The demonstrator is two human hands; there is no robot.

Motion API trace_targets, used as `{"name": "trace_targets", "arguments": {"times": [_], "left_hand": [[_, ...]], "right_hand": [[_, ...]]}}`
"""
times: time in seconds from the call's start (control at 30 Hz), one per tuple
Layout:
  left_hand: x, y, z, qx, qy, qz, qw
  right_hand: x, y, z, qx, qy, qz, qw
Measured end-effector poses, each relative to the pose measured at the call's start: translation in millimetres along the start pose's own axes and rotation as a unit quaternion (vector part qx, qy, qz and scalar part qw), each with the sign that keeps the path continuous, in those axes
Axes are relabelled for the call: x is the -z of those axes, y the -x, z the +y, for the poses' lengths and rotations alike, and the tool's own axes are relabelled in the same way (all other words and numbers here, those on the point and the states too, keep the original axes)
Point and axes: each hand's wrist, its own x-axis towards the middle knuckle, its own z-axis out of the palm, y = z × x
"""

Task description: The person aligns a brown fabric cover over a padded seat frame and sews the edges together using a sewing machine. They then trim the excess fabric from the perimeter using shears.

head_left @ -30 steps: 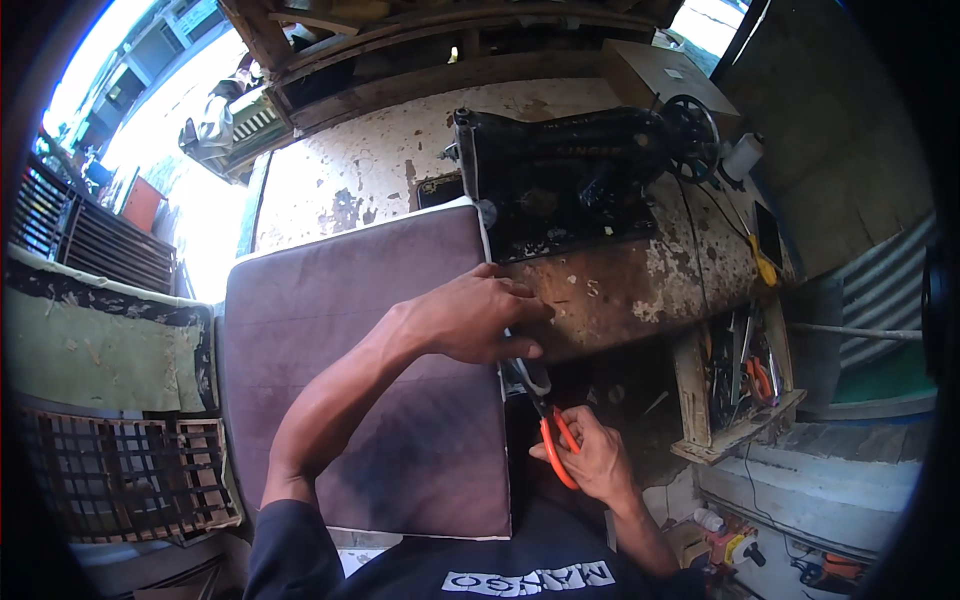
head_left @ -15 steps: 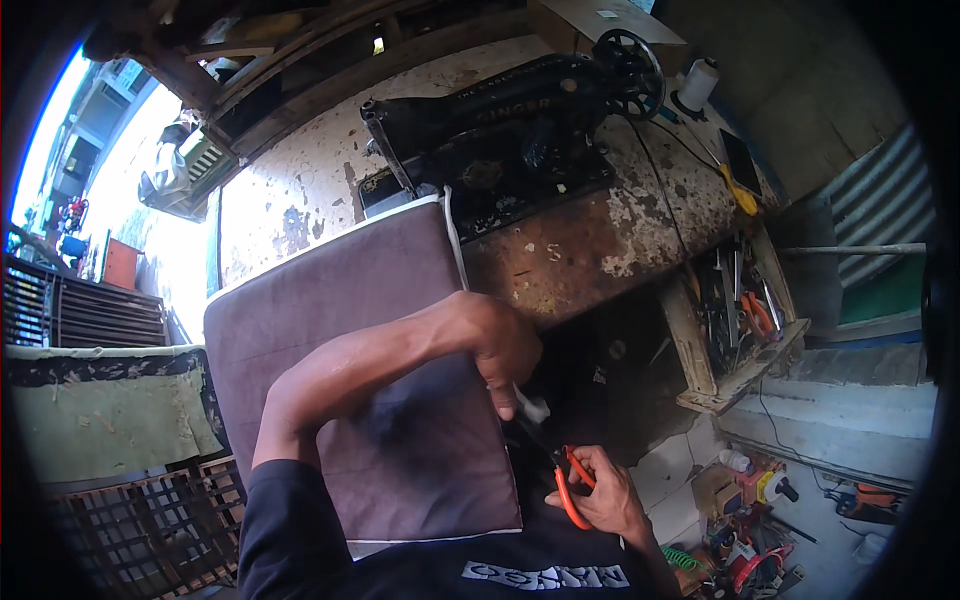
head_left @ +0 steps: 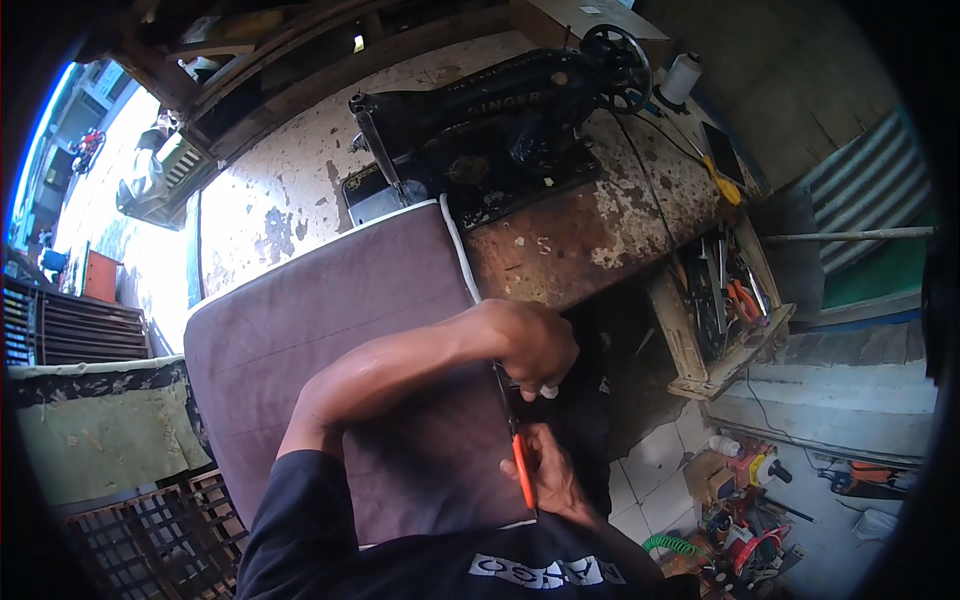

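A padded brown fabric panel (head_left: 330, 290) with white edging (head_left: 457, 245) lies across my lap and the table's front edge. My left arm reaches over it, and my left hand (head_left: 530, 345) is closed at its right edge. A bit of white edging (head_left: 547, 391) pokes out between those fingers. My right hand (head_left: 555, 475) grips scissors (head_left: 524, 470) by their orange handles, which are drawn together. Their dark blades run up along the panel's right side, just below my left hand. Whether material lies between the blades is hidden.
A black sewing machine (head_left: 480, 130) stands on the worn table (head_left: 560, 255); the panel's far corner is close to it. A thread cone (head_left: 682, 78) and a yellow-handled screwdriver (head_left: 722, 182) lie to the right. An open tool drawer (head_left: 735, 375) juts out below. Tools clutter the floor at right.
The scissors have swung left against the panel's edge, and their handles have gone from spread to together. My left hand has shifted slightly right. The whole view has turned a little.
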Motion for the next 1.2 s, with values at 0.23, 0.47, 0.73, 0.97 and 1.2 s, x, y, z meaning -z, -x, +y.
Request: {"name": "trace_targets", "arguments": {"times": [0.23,0.47,0.73,0.97,1.2], "left_hand": [[-39.7,-3.5,24.2,0.104,-0.073,0.225,0.966],[-47.9,-15.3,58.4,0.123,-0.051,0.337,0.932],[-54.7,-13.1,62.8,0.104,-0.026,0.430,0.897],[-58.1,-16.2,66.0,0.072,-0.039,0.490,0.868],[-60.7,-39.7,102.4,0.212,0.052,0.563,0.797]], "right_hand": [[0.9,-10.0,-8.0,0.012,0.031,0.001,0.999],[8.9,-35.1,7.8,0.224,0.092,0.038,0.970],[14.1,-40.8,15.0,0.204,0.147,0.032,0.967],[6.1,-61.5,-14.5,0.085,0.039,0.025,0.995],[6.1,-103.0,-47.5,0.033,-0.010,0.075,0.997]]}}
